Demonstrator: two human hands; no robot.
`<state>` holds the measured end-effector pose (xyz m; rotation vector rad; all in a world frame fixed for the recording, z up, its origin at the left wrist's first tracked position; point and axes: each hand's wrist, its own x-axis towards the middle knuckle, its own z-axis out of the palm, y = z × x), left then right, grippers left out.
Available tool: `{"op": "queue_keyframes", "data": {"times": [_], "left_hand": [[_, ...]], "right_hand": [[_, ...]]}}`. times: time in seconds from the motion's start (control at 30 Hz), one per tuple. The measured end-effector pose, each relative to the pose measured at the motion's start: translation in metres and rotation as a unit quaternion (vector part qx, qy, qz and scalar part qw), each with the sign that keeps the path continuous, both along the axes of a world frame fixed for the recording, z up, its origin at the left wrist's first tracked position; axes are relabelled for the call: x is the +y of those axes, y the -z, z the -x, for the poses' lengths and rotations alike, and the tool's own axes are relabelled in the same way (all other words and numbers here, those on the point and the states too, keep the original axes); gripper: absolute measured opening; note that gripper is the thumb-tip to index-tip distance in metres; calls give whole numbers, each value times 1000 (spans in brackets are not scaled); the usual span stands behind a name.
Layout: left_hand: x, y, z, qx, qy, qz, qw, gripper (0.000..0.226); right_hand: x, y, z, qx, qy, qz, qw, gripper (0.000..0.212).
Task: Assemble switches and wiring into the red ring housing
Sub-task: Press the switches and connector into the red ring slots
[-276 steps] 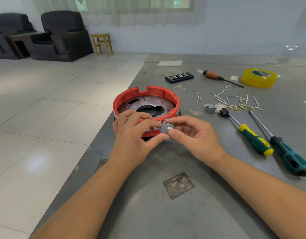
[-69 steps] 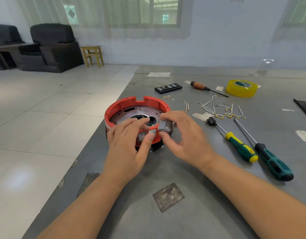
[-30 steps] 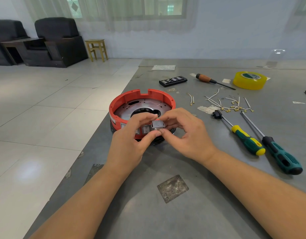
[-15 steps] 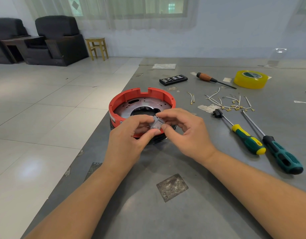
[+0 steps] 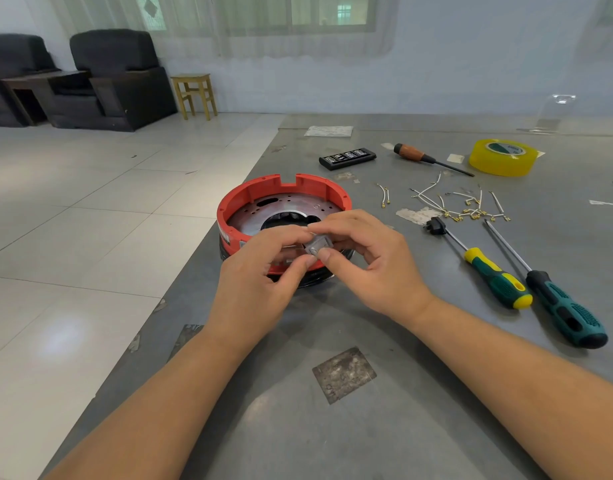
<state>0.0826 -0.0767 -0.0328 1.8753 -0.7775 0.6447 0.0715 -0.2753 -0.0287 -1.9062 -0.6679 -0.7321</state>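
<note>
Nearby, both hands' fingers pinch grey switch (image 5: 315, 244), blocking red ring housing (image 5: 249, 199) front; screwdrivers (image 5: 495, 278), wires (image 5: 464, 206) right.

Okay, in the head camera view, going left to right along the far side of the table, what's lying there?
Paper sheet → black bit case → wooden-handled screwdriver → yellow tape roll.
</note>
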Motion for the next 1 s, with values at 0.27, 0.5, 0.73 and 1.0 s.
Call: {"op": "queue_keyframes", "data": {"times": [0.27,0.5,0.73,1.0], "left_hand": [[-3,3,-2,3,-6,19,1000,19],[-4,3,0,5,-3,19,1000,20],[2,-1,-3,-23,-82,-66,994,36],[4,-3,-1,56,-104,-199,973,44]], "right_hand": [[-2,2,-1,-3,44,32,999,33],[-5,3,1,-55,88,129,986,38],[-10,2,-3,-64,104,122,985,27],[-14,6,-6,-46,91,148,984,23]]}}
